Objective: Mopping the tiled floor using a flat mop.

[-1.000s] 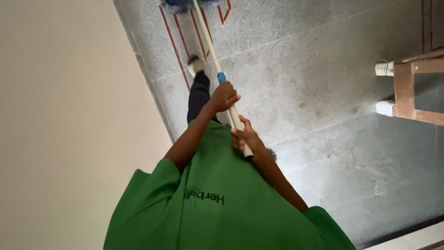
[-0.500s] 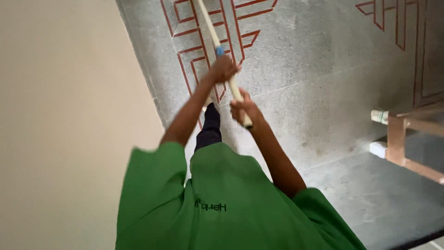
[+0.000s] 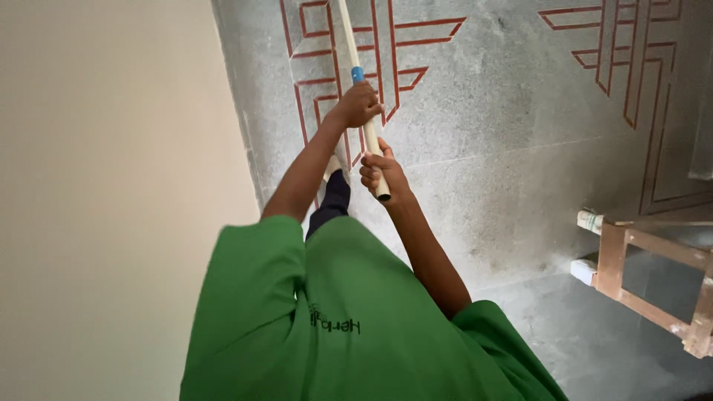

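I hold a long pale wooden handle (image 3: 346, 37) with a blue band near my upper grip; it runs from its butt end near my chest up out of the top of the frame, so its working end is hidden. My left hand (image 3: 360, 104) wraps the handle just below the blue band. My right hand (image 3: 383, 172) grips the handle's lower end. My green shirt (image 3: 334, 319) fills the bottom of the view, and a dark trouser leg (image 3: 332, 199) shows below my arms.
A cream wall (image 3: 111, 186) rises close on the left. The grey stone floor (image 3: 505, 163) carries red inlaid line patterns. A wooden frame on white-tipped legs (image 3: 639, 260) stands at the right edge.
The view has shifted over the floor: the red pattern now spreads across the top and the wooden frame sits lower right. Both hands stay on the handle, now held further out from my body.
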